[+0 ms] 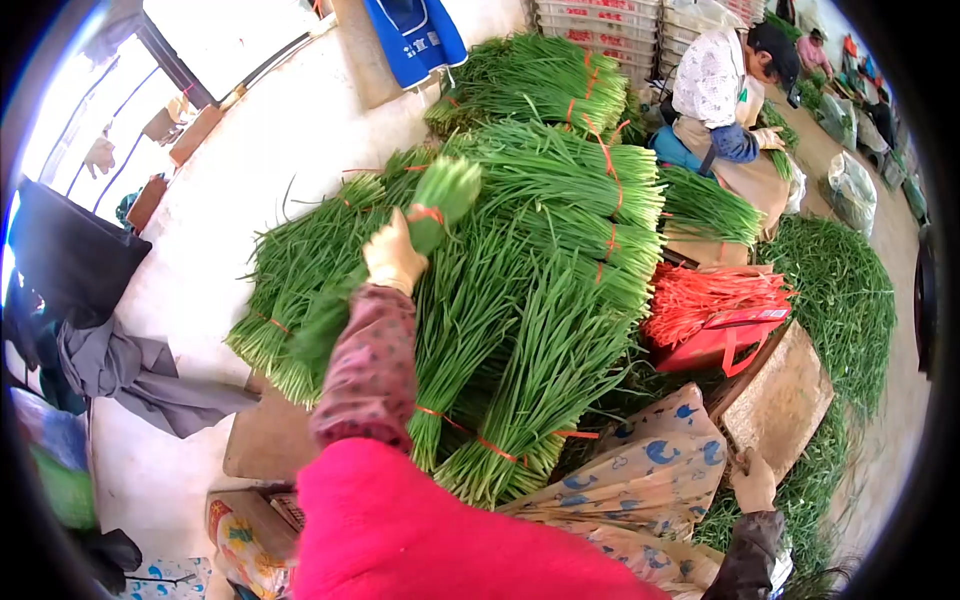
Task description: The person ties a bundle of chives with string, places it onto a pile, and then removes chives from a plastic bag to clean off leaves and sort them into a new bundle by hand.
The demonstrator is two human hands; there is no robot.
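Observation:
My left hand, in a pale glove, is closed round a tied bunch of green stalks, its pale cut ends pointing up and right. Beneath it lies a big pile of similar bunches bound with red ties. At the lower right, my right hand, also gloved, has its fingers curled at the lower edge of a worn board. A patterned apron covers my lap.
A red bag of red ties stands right of the pile. Loose greens cover the floor at right. A co-worker sits at upper right near stacked crates. Dark and grey cloths hang at left.

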